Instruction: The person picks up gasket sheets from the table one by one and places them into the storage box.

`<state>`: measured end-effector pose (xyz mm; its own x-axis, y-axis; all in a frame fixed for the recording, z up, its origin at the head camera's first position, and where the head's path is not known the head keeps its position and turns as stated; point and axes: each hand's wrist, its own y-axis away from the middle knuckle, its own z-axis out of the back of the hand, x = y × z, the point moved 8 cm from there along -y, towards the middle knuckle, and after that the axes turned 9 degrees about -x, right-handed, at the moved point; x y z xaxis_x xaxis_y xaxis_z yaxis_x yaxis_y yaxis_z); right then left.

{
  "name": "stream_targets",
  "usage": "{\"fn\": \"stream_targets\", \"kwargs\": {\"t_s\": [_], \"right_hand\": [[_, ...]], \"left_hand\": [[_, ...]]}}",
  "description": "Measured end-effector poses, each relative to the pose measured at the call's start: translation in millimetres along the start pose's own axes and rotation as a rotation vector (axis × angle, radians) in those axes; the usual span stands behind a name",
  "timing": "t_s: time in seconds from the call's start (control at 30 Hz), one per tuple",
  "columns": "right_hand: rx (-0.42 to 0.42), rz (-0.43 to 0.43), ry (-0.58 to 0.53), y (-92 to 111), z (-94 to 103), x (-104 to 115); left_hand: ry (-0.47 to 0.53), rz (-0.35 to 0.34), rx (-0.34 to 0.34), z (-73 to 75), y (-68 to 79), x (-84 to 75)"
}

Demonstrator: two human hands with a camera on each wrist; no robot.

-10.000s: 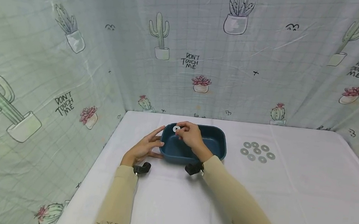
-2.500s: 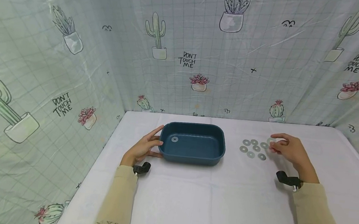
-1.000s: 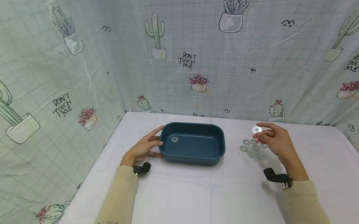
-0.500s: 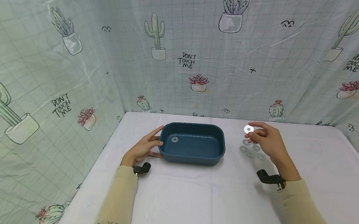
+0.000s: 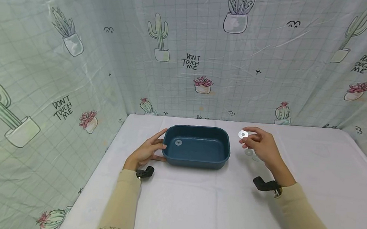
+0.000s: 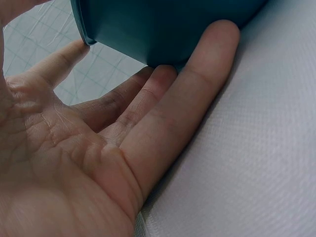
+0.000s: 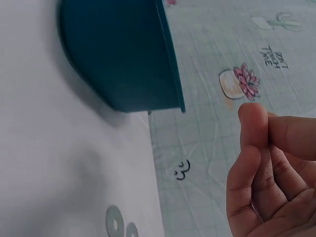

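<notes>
Washer (image 5: 240,135): swung leftward, pinched in our right fingers (image 5: 252,129), nearer the tray (image 5: 195,163).
Tray: stood left of them, our straight left fingers (image 5: 159,134) touching it.
Other washers (image 7: 110,217): lay beneath our right fingers.

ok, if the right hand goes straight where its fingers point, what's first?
Likely the right end of the blue container; depth is unclear, so the right hand, pinching a flat ring, might pass above it.
</notes>
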<state>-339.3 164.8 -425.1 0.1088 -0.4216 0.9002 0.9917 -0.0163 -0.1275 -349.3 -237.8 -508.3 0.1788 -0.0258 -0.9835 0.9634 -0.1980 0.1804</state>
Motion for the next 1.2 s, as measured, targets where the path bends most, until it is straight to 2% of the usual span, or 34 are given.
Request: {"fn": "stream_targets", "kwargs": {"t_s": [0.43, 0.7, 0.93, 1.2], "right_hand": [[-0.020, 0.035, -0.069, 6.9, -33.5, 10.2], [-0.019, 0.043, -0.181, 14.2, -52.8, 16.8], [0.029, 0.078, -0.223, 24.0, -68.3, 25.5], [0.060, 0.070, -0.246, 26.9, -83.0, 30.5]], "left_hand": [[-0.005, 0.001, -0.003, 0.6, 2.3, -2.5], [-0.011, 0.002, -0.005, 1.9, 2.6, -1.8], [-0.001, 0.000, -0.006, 2.9, 3.0, -0.9], [0.001, -0.011, -0.001, 0.4, 4.4, -2.2]]}}
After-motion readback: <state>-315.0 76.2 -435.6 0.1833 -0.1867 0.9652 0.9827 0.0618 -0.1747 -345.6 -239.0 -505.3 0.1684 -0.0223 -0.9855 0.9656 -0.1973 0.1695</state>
